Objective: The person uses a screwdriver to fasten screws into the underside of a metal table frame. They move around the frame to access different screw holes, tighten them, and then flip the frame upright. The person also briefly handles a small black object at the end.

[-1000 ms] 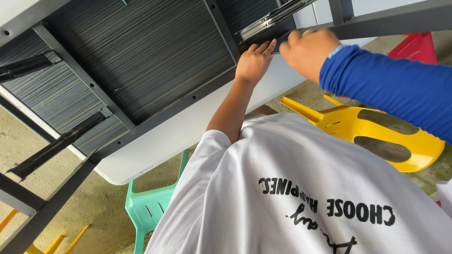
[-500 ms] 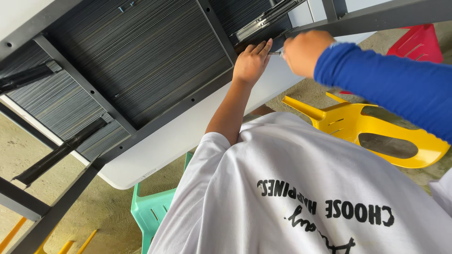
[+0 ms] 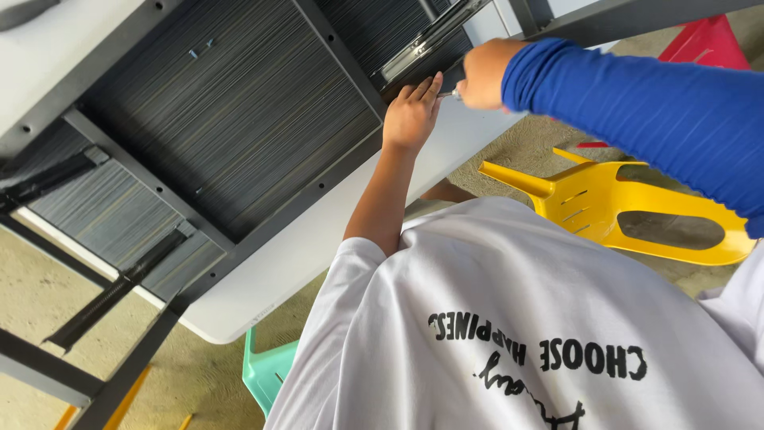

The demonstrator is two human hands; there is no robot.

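A folding table (image 3: 231, 119) is turned so its dark ribbed underside and grey metal frame face me. My right hand (image 3: 481, 76), in a blue sleeve, is closed around a small metal tool (image 3: 446, 94) next to a silver hinge bracket (image 3: 422, 44) at the table's top edge. Another person in a white printed T-shirt (image 3: 509, 318) is right in front of me. That person's bare hand (image 3: 410, 111) presses flat on the frame just left of my tool. My left hand is out of view.
A yellow plastic chair (image 3: 637, 215) lies on the concrete floor at the right, with a red chair (image 3: 708, 40) beyond it. A green plastic chair (image 3: 267, 374) shows below the table's white rim. Folded black table legs (image 3: 111, 295) cross the lower left.
My right hand has shifted slightly left, closer to the other person's hand at the bracket. That hand stays pressed on the frame.
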